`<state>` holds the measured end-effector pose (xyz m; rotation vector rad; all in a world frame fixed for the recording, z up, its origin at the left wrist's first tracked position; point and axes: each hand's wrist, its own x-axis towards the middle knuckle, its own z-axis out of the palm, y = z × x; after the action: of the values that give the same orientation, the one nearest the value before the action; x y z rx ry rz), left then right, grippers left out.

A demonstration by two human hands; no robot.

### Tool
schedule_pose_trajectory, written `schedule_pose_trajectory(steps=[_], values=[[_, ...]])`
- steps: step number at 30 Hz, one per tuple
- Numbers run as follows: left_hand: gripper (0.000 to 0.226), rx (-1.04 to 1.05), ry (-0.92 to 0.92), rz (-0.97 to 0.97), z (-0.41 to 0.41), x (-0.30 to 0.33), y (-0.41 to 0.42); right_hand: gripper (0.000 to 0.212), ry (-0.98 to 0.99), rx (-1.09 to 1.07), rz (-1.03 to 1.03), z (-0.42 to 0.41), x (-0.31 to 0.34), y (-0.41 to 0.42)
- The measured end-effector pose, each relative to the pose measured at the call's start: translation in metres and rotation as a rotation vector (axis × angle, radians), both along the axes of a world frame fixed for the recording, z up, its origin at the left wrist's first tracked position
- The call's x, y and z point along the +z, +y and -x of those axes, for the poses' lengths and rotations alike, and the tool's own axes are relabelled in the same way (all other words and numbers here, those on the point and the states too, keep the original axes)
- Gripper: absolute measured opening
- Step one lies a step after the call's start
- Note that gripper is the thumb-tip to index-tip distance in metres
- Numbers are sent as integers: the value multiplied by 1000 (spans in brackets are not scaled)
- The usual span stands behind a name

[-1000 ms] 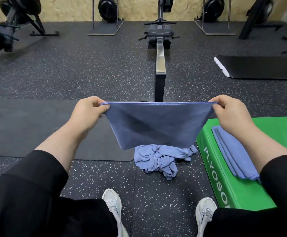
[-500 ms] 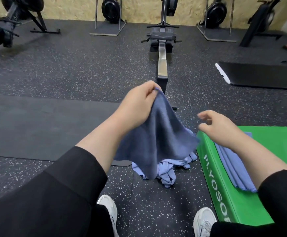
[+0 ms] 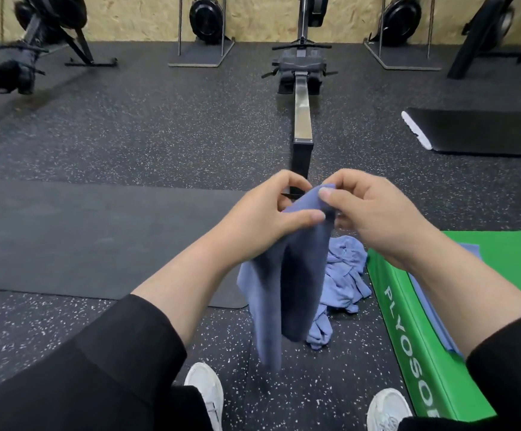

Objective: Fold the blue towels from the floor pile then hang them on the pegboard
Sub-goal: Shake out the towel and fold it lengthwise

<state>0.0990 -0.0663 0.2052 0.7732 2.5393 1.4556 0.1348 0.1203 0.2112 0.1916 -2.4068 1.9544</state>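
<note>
Pinching soft blue towel [image 3: 296, 275], both hands [image 3: 265, 219] [image 3: 374, 213] meet.

Light: even, soft, indoor; moderately bright, from overhead.
Shadows: faint and diffuse on the floor [image 3: 128, 135]; no hard edges.
Glare: a mild sheen on the metal rail [image 3: 302, 113] of the rowing machine.
Blur: the hanging towel's [image 3: 287, 290] lower edge is smeared; the far-left equipment [image 3: 26, 66] is streaked.
Distortion: wide-angle bowing towards the edges and corners.

text spotted: "plyoso", white capitals, cut off at the frame's lower edge | on: side face of the green plyo box [image 3: 408, 346], running along its length | other readable text: none, no numbers or signs
</note>
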Motion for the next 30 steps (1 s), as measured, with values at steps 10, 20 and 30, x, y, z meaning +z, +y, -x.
schedule_pose_trajectory(steps=[10,20,30], values=[[16,251,-85,513,13,-38,-68,17,153,-477,-195,6,-10,46],[21,586,30,262,28,-46,-89,18,92,-559,-317,-1,-28,71],[19,654,-42,-15,34,-45,-86,20,41,-577,-430,-3,-29,79]])
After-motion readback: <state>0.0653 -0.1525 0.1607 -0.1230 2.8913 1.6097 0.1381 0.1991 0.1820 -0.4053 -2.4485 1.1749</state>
